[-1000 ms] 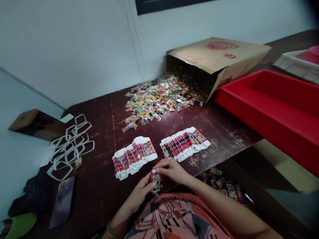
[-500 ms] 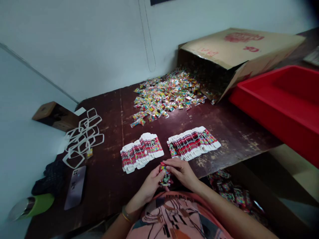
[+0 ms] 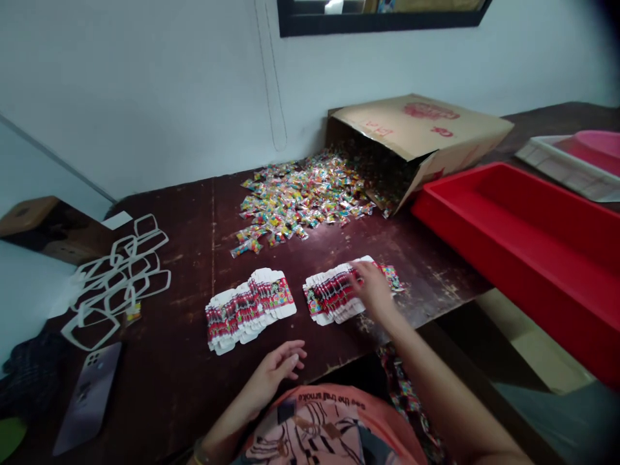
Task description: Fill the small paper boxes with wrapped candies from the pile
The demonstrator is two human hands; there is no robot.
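My left hand [image 3: 281,367] hovers over the table's near edge, palm turned inward, its fingers loosely bent and apart with nothing in them. My right hand [image 3: 374,289] is over the right row of flat printed cartons [image 3: 334,290]; its fingers are smeared by motion, so whether they pinch a carton is unclear. These cartons overlap like fanned cards, red and black with white flaps. To the left lies a second fanned row of cartons [image 3: 249,310], untouched. Beyond both rows spreads a heap of small wrapped candies [image 3: 300,200].
A cardboard box [image 3: 426,126] lies on its side behind the candies. At right a red tray [image 3: 523,226] juts past the table edge. Pale loops [image 3: 121,278], a phone [image 3: 90,397] and a wooden box [image 3: 53,226] are at left. Filled packets [image 3: 407,394] sit below the edge.
The small printed packet held by both hands is no longer seen in them. My hands have parted: the right went forward to the right row, the left drew aside. The view has shifted right.
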